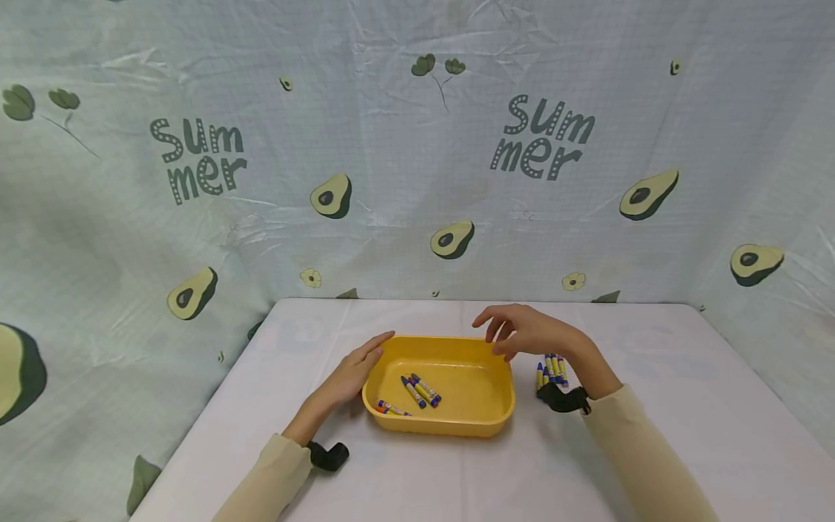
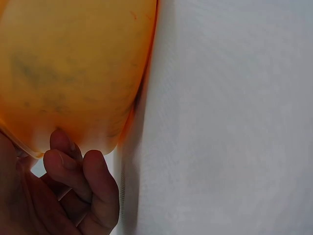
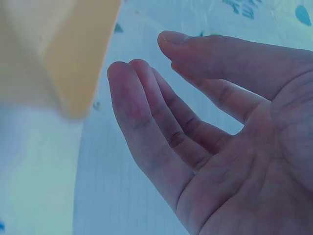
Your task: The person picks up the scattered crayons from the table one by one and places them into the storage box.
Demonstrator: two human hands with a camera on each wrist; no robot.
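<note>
A yellow plastic tray (image 1: 457,428) stands on the table, with several purple-and-yellow crayons (image 1: 420,391) lying inside; one by its front left corner is orange-tipped. My left hand (image 1: 355,373) holds the tray's left end, thumb along the rim and fingers against the outer wall, as the left wrist view also shows. Over the back right corner hovers my right hand (image 1: 531,332), its fingers loosely bent and nothing between them. The right wrist view shows its bare palm and fingers (image 3: 132,105) beside the tray's blurred edge. More crayons (image 1: 553,368) lie right of the tray, partly hidden by the right wrist.
A white cloth covers the table (image 1: 457,478). Behind it and at both sides hangs a pale curtain (image 1: 391,145) printed with avocados and lettering. A black strap with a camera sits on each wrist, the right one (image 1: 562,399) close by the loose crayons.
</note>
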